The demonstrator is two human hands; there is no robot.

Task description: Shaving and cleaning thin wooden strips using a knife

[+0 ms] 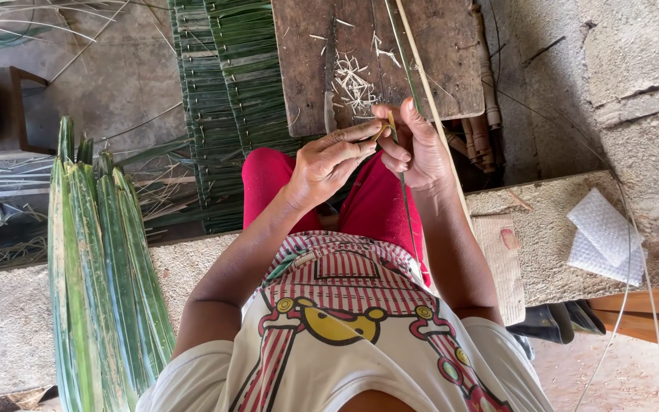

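My left hand (332, 158) and my right hand (417, 147) meet above my lap, both pinching a thin green leaf strip (404, 200) that runs down past my red trousers. A pale long rib (429, 99) of the leaf runs up from my right hand across the wooden board (436, 69). A small yellowish piece shows between the fingertips; I cannot tell what it is. A knife (329, 91) lies on the board just beyond my left hand, among pale shavings (354, 84).
A bundle of broad green leaves (104, 275) lies at my left. Stacks of trimmed green strips (226, 99) lie on the floor ahead. A concrete ledge (551, 236) at my right holds folded white wrap (602, 238). Turned wooden sticks (482, 130) lie beside the board.
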